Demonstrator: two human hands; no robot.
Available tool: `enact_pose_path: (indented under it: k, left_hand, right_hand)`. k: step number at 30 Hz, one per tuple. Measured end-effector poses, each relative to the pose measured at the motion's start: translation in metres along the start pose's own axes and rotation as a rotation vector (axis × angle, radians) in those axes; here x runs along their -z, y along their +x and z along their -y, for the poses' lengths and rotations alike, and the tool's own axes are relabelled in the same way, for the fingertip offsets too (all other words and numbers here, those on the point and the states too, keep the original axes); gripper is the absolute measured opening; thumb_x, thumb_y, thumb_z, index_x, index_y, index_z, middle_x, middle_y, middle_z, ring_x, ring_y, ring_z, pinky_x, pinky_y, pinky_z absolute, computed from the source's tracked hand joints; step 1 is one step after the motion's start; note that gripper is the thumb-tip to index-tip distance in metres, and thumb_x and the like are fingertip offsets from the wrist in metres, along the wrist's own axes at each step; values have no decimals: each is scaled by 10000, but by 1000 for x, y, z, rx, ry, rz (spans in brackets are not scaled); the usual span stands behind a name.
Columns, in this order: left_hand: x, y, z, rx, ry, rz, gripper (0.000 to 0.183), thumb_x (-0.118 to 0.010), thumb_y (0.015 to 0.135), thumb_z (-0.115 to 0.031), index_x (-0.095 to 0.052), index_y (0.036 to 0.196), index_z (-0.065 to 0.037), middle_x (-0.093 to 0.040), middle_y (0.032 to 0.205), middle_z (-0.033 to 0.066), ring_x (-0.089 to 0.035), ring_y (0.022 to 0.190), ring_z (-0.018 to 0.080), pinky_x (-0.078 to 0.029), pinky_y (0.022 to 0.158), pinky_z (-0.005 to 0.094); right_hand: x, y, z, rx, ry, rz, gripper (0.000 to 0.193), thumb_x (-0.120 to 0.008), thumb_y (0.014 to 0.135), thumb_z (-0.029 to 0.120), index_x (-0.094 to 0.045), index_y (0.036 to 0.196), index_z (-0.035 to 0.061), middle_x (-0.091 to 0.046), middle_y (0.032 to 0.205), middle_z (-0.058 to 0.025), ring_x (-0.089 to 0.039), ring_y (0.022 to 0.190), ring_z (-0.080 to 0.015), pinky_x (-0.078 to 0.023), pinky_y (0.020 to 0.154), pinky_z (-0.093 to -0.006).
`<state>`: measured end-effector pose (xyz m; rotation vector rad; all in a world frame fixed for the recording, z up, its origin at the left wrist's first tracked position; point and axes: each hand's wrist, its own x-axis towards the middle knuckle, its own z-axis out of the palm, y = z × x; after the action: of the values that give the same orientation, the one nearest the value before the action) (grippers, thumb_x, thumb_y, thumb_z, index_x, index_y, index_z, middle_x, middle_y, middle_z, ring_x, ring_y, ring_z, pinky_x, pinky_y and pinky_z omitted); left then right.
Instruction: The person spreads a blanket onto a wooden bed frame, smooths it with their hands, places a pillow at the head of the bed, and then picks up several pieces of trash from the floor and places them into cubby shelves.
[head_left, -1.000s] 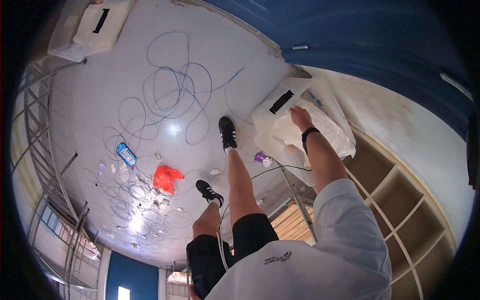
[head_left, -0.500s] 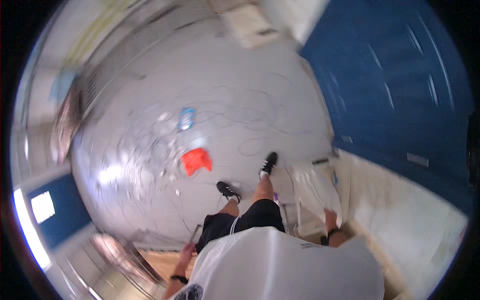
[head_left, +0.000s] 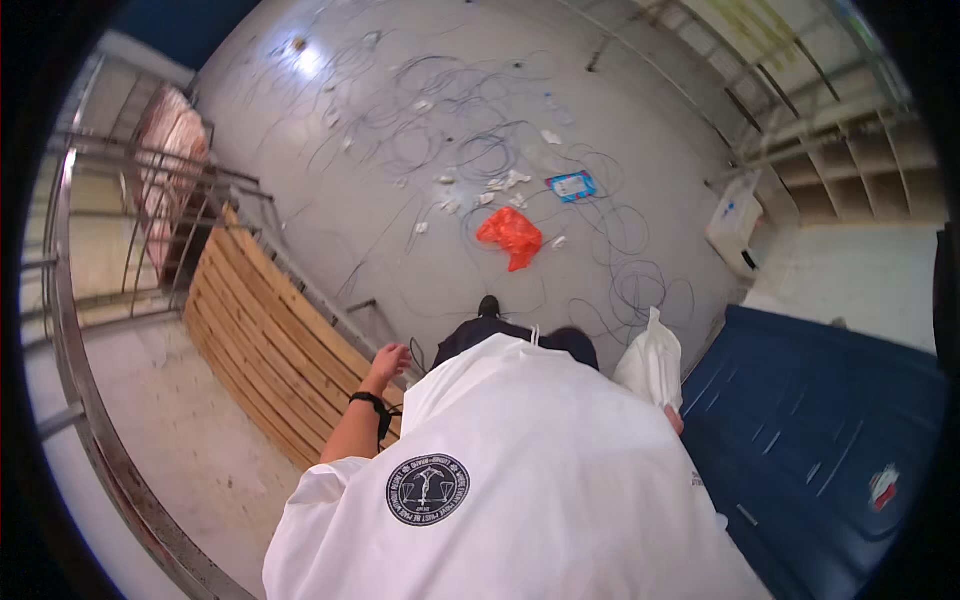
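Observation:
My left hand (head_left: 391, 362) hangs beside my left hip, fingers loosely bent with nothing seen in them. It is close to the edge of a bare wooden slat bed (head_left: 272, 330), and a dark wristband circles that wrist. At my right side hangs a white bag (head_left: 652, 365), limp and creased. My right hand (head_left: 675, 420) grips it, though my white shirt hides most of that hand. Ahead of my feet a crumpled orange-red plastic bag (head_left: 511, 238) lies on the grey floor, near a blue packet (head_left: 571, 187).
Thin looped cables (head_left: 480, 150) and white scraps (head_left: 508, 182) litter the floor. A metal bed frame (head_left: 85, 430) stands at the left. On the right are a blue door (head_left: 800, 430), a pale plastic box (head_left: 735, 222) and a cubby shelf (head_left: 850, 178).
My view has turned, bringing the slat bed into fuller view at left and the blue door to the lower right. My right hand, with the white bag, now sits closer to my side.

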<state>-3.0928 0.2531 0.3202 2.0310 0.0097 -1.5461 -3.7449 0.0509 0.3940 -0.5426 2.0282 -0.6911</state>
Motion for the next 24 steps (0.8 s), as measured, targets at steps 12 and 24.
enact_pose_path:
  k: [12, 24]
  left_hand:
    - [43, 128, -89, 13, -38, 86, 303, -535, 880, -307, -605, 1031, -54, -644, 878, 70, -615, 687, 180, -472, 575, 319]
    - [138, 205, -343, -158, -512, -177, 277, -552, 877, -329, -600, 1004, -88, -642, 896, 41, -597, 708, 133, -448, 602, 267]
  right_hand:
    - [-97, -28, 311, 318, 126, 214, 78, -581, 799, 171, -567, 815, 97, -494, 593, 26, -356, 374, -56, -249, 325, -215]
    - [-466, -46, 611, 731, 369, 443, 276, -589, 725, 76, -607, 973, -44, -627, 919, -116, -622, 853, -232, -488, 778, -313]
